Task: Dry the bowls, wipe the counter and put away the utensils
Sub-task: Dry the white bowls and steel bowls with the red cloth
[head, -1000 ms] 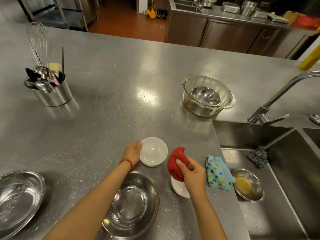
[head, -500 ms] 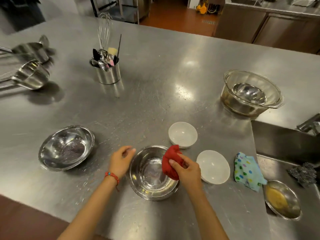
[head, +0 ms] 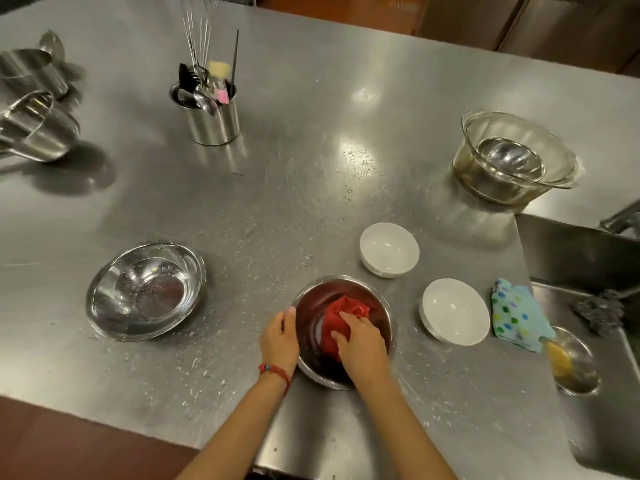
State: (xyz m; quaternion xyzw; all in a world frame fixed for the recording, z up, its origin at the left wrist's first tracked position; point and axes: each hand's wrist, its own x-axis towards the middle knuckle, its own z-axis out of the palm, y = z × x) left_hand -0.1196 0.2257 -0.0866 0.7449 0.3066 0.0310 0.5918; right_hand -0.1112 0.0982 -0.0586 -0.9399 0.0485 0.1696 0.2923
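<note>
The right hand (head: 362, 344), which half a second ago was holding the crumpled red cloth (head: 341, 322) at the rim, is now pressing it down inside the round stainless steel bowl (head: 384, 306); drying of this bowl is judged under way. The left hand (head: 280, 339), fingers relaxed, is resting against the bowl's left rim, bracing it. The cloth is lying bunched beneath the right grip's curled fingers. Water droplets are remaining on the steel surface (head: 294, 188), unwiped.

The right hand (head: 360, 344) has pushed the red cloth (head: 341, 320) down into the steel bowl (head: 346, 289), whose rim the left hand (head: 280, 337) now seems to touch.
</note>
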